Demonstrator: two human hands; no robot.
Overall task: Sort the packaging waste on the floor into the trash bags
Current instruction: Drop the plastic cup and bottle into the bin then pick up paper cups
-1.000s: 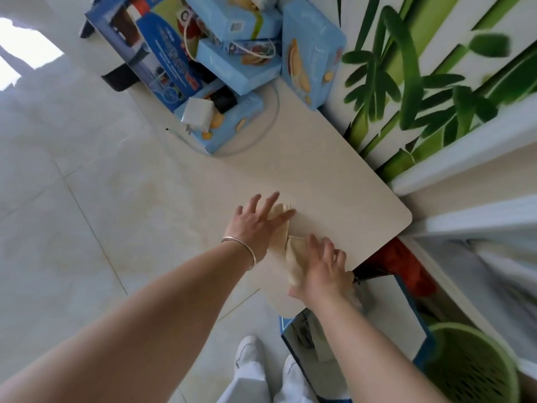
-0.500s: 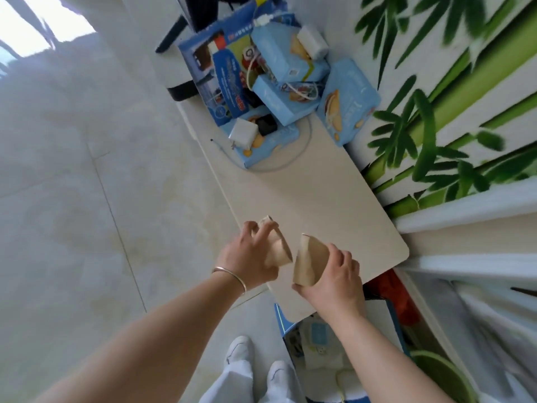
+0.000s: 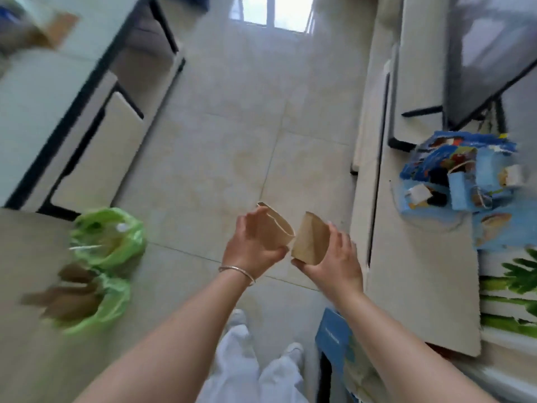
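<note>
Brown paper pieces, one flat folded scrap [image 3: 274, 228] in the left hand [image 3: 250, 248] and one [image 3: 310, 239] in the right hand [image 3: 334, 258], are pinched mid-air right of the green plastic trash bags [image 3: 109, 237], seemingly ready for dropping in.

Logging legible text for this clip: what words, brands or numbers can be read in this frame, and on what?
None can be read.
Blue boxes on the table: printing there, too blurred.
Blue box by the right arm: a pale line of print, too small and blurred.
Brown paper pieces in the left hand and right hand: blank.
Green bags: no print visible.
</note>
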